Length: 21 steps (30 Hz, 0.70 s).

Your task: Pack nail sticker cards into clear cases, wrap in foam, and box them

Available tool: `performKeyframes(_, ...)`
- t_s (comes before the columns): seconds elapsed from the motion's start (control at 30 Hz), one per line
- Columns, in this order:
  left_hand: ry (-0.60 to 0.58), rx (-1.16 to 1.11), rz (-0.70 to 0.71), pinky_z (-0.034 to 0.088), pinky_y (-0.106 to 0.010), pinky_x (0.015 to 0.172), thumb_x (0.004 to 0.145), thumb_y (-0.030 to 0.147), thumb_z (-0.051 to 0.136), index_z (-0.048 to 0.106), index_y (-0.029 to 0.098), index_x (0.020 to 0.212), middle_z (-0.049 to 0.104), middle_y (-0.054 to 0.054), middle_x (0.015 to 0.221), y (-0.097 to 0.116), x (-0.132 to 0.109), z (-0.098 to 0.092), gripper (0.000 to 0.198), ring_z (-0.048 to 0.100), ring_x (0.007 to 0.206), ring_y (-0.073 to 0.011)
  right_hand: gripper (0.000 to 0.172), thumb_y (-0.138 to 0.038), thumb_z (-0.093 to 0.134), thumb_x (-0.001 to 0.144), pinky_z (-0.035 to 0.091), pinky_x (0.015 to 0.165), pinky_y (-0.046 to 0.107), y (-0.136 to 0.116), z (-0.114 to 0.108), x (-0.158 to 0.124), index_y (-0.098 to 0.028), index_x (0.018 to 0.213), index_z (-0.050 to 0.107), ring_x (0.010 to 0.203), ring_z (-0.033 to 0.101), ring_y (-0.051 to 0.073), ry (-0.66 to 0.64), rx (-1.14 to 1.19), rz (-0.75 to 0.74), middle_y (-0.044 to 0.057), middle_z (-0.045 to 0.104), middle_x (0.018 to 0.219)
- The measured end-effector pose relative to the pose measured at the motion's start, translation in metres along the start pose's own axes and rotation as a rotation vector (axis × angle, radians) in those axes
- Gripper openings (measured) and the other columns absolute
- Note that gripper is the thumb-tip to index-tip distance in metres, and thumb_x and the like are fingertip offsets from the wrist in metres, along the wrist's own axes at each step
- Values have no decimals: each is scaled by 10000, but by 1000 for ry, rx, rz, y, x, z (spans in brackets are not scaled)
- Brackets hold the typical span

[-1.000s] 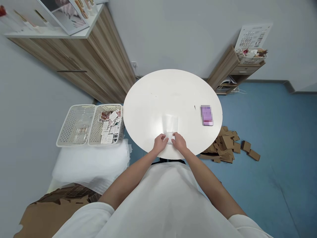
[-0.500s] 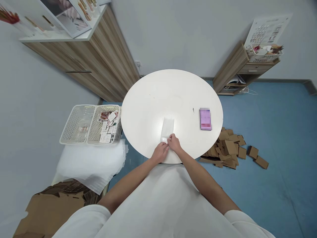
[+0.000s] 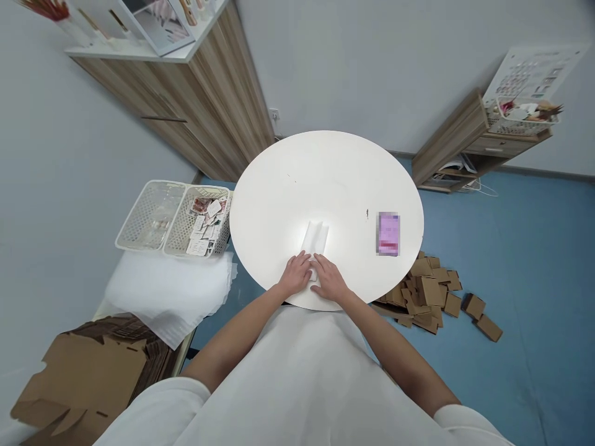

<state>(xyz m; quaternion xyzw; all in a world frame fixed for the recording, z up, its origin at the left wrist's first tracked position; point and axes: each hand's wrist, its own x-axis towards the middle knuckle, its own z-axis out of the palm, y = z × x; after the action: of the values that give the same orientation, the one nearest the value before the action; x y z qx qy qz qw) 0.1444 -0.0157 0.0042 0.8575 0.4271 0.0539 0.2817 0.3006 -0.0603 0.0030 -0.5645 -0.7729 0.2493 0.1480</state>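
Note:
A narrow white folded sheet (image 3: 315, 238) lies on the round white table (image 3: 325, 179), reaching away from me. My left hand (image 3: 296, 275) and my right hand (image 3: 328, 277) rest side by side on its near end, fingers laid flat and pressing it against the tabletop. The near end of the sheet is hidden under my fingers. A pink and purple packet (image 3: 388, 233) lies on the right part of the table, apart from both hands.
Two white mesh baskets (image 3: 153, 218) stand left of the table, one holding several small cards (image 3: 207, 226). White foam sheets (image 3: 167, 294) and flat cardboard (image 3: 88, 378) lie at lower left. Small brown cartons (image 3: 432, 291) are heaped on the blue floor at right. Wooden cabinets stand behind.
The sheet has become narrower, folded lengthwise. My hands went from pinching its near edge to lying flat on it. The view has shifted slightly.

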Motion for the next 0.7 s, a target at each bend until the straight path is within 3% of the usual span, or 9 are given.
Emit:
performKeyframes(0.07, -7, -57, 17, 287, -429, 993, 814, 199, 357, 473, 227, 1133, 459, -42, 1245, -1, 5, -6, 340, 316, 1234, -214, 735, -242, 601, 640, 314, 938, 416, 6, -1, 6, -187, 1285, 252, 1245, 269, 269, -70, -41, -23, 119, 313, 1354)
performKeyframes(0.17, -30, -189, 26, 345, -367, 958, 808, 192, 342, 538, 210, 1020, 522, -45, 1152, -4, 12, -16, 289, 437, 1125, -185, 710, -223, 586, 653, 344, 914, 401, 15, -2, 13, -175, 1287, 270, 1209, 331, 257, -130, -44, -45, 126, 375, 1314)
performKeyframes(0.3, -112, -464, -130, 424, -339, 853, 818, 292, 374, 521, 226, 1040, 586, -35, 1047, -12, 14, -26, 275, 536, 969, -177, 644, -305, 602, 638, 348, 915, 400, 16, -8, 5, -174, 1230, 383, 1139, 403, 258, -142, 145, -30, 124, 436, 1253)
performKeyframes(0.4, -97, -698, -263, 442, -318, 813, 830, 413, 367, 543, 211, 1018, 618, -41, 985, -19, 11, -29, 327, 566, 915, -170, 484, -312, 543, 684, 368, 886, 375, 13, -14, -2, -200, 1149, 466, 1037, 472, 222, -130, 392, 137, 85, 511, 1153)
performKeyframes(0.53, -93, -862, -248, 454, -330, 790, 759, 459, 495, 595, 176, 913, 634, -66, 949, -25, 9, -26, 337, 584, 887, -187, 280, -357, 426, 767, 415, 759, 326, 12, -23, 7, -218, 967, 564, 858, 526, 177, -112, 683, 405, 23, 589, 960)
performKeyframes(0.63, -59, -852, -257, 459, -355, 794, 666, 398, 628, 587, 171, 951, 631, -78, 977, -26, 11, -20, 367, 585, 904, -209, 330, -447, 372, 795, 421, 655, 283, 16, -26, 23, -201, 823, 591, 739, 537, 159, -118, 789, 551, 20, 613, 834)
performKeyframes(0.7, -25, -814, -299, 461, -355, 794, 692, 383, 602, 583, 174, 946, 632, -73, 975, -25, 14, -15, 329, 587, 894, -203, 378, -486, 353, 798, 412, 599, 267, 19, -26, 33, -189, 759, 583, 663, 528, 149, -74, 755, 617, 21, 608, 751)
